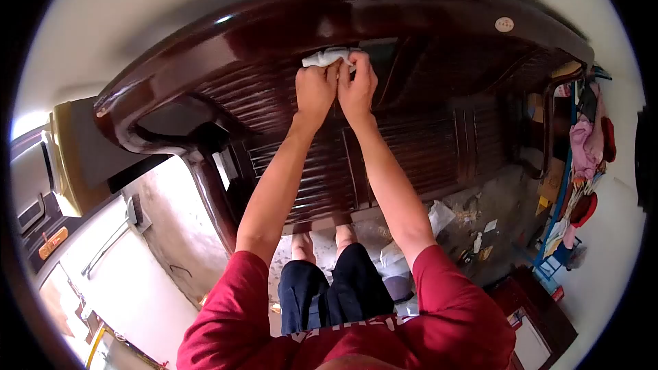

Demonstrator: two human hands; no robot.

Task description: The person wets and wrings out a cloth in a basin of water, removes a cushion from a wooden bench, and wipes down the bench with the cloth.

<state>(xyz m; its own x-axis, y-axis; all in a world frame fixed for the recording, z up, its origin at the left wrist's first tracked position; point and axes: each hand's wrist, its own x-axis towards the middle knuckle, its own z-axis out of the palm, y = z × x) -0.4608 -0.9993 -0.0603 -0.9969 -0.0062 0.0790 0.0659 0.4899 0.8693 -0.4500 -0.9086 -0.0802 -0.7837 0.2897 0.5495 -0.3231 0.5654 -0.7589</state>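
A folded white cloth [323,57] lies against the dark, glossy wooden bench [418,14], just under its curved top rail. My left hand [316,93] is closed with its fingers at the lower edge of the cloth. Close beside it, my right hand [358,89] has bent fingers pinching the cloth's right end. Both arms reach straight forward over the slatted seat and backrest. Some fingertips are hidden behind the cloth and the knuckles.
A round pale sticker [504,25] is on the bench's top rail. At the right, a blue rack [563,192] holds pink clothing [585,138] and other fabric. Plastic bags, a small bottle [478,242] and scraps lie on the floor. A dark cabinet [531,308] stands at lower right.
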